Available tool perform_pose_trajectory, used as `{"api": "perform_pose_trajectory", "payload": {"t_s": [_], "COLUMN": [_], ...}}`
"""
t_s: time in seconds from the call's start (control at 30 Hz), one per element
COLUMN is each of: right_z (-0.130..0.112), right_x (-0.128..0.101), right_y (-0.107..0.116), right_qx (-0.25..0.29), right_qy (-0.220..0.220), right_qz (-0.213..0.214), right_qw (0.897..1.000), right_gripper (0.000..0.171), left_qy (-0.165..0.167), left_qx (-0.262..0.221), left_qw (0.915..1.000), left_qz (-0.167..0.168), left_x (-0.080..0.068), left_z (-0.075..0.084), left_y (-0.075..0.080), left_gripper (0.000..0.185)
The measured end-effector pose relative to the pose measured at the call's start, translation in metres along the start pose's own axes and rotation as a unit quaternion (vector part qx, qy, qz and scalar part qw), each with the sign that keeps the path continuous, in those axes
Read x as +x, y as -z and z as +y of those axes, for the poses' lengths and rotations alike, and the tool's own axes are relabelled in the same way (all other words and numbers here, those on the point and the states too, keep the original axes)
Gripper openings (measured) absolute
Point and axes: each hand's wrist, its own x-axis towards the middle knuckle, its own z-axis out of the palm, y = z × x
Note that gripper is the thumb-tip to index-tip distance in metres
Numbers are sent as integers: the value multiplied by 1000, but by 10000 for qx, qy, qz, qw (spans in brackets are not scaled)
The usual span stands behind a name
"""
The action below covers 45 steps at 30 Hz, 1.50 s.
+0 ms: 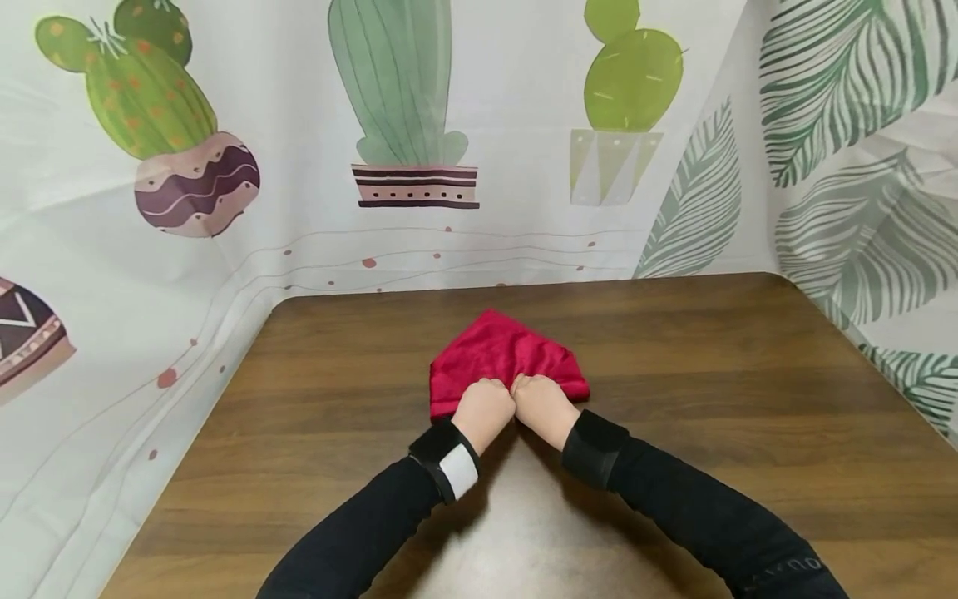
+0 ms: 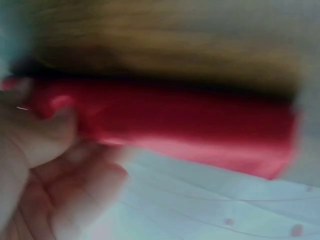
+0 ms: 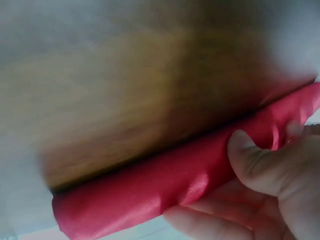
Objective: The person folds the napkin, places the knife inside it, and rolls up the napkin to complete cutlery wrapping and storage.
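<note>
A red cloth (image 1: 497, 349), pointed at its far end, lies on the wooden table with both hands at its near edge. My left hand (image 1: 485, 408) and right hand (image 1: 545, 408) meet side by side at the middle of that edge. In the blurred left wrist view, the left thumb and fingers pinch the red cloth (image 2: 195, 125), whose edge looks folded or rolled into a band. Seen from the right wrist, the right thumb presses on top of the cloth (image 3: 130, 200) with fingers beneath, gripping it.
The brown wooden table (image 1: 337, 358) spreads out around the cloth, with rounded far corners. Behind it and along both sides hangs a white sheet (image 1: 299, 166) printed with cacti and leaves. Both wrists wear black bands, the left one with a white patch (image 1: 458, 471).
</note>
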Motion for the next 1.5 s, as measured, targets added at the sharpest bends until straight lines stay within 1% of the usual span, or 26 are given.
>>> {"api": "perform_pose_trajectory", "payload": {"t_s": [0.1,0.17,0.2,0.33,0.37,0.4,0.43,0.47,0.57,0.6,0.63,0.7,0.77,0.83,0.9,0.93,0.97,1.0,1.07,1.1,1.17,1.2,1.23,1.27,1.4,1.5], "right_z": [3,4,5,0,-2,-4,-5,-6,-12,-13,-15,-18,-18,-16,-13,-11,-10,-10,-13,-16,-19,-21,-22,-21,-12,-5], "right_x": [1,3,5,4,4,2,1,-1,-11,-14,-16,-21,-18,-12,-8,-7,-6,-8,-14,-19,-24,-27,-28,-27,-18,-10], "right_y": [-12,-2,15,56,57,56,51,40,-54,-84,-111,-146,-111,-54,-5,13,19,0,-67,-115,-186,-213,-221,-213,-91,-26], "right_qx": [434,439,451,-268,-495,-649,-731,-737,-370,-219,-124,-119,-389,-777,-1132,-1102,-1025,-845,-311,19,496,639,624,488,-53,261], "right_qy": [-35,-136,-246,-412,-383,-385,-361,-339,-358,-385,-420,-456,-457,-332,-119,-66,-26,-6,-49,-98,-84,-84,-82,8,278,268], "right_qz": [-218,-342,-586,-1037,-1129,-1091,-1040,-981,-526,-377,-351,-197,-513,-858,-877,-954,-840,-691,-321,-294,-66,-21,-111,-67,-157,-52], "right_qw": [9988,9984,9970,9934,9916,9912,9912,9919,9973,9983,9984,9987,9969,9927,9896,9893,9912,9940,9990,9995,9987,9979,9980,9988,9995,9993], "right_gripper": [22,21,22,22,21,22,23,24,26,30,30,31,28,25,22,22,20,19,17,21,23,22,23,24,19,9], "left_qy": [44,37,24,-72,-60,-52,-31,-30,-96,-145,-192,-312,-437,-502,-507,-503,-502,-523,-586,-640,-728,-775,-806,-845,-896,-836], "left_qx": [543,738,725,312,181,173,116,91,256,319,262,214,6,-217,-322,-346,-336,-315,-314,-299,-287,-275,-284,-269,-319,-371], "left_qw": [9983,9970,9972,9995,9997,9998,9999,9999,9994,9987,9990,9982,9987,9985,9980,9979,9980,9980,9978,9975,9969,9966,9963,9960,9953,9955], "left_qz": [218,237,198,-66,-142,-11,-50,-103,235,367,310,472,244,-35,-205,-224,-198,-145,-39,11,84,105,127,139,186,253], "left_x": [-2,-1,0,2,2,2,2,1,-2,-3,-4,-4,-3,0,1,1,1,1,-2,-3,-5,-5,-5,-4,0,-1], "left_z": [8,11,11,9,9,10,10,11,12,11,10,7,3,-1,-4,-5,-6,-6,-6,-6,-5,-5,-5,-6,-12,-14], "left_y": [2,1,0,-8,-12,-22,-23,-24,-24,-20,-10,-7,-2,-3,-2,-3,-4,-5,-5,-5,-4,-5,-6,-7,-10,-9], "left_gripper": [9,10,10,11,14,24,25,26,28,29,24,25,24,21,20,20,20,21,23,24,25,25,25,24,23,24]}}
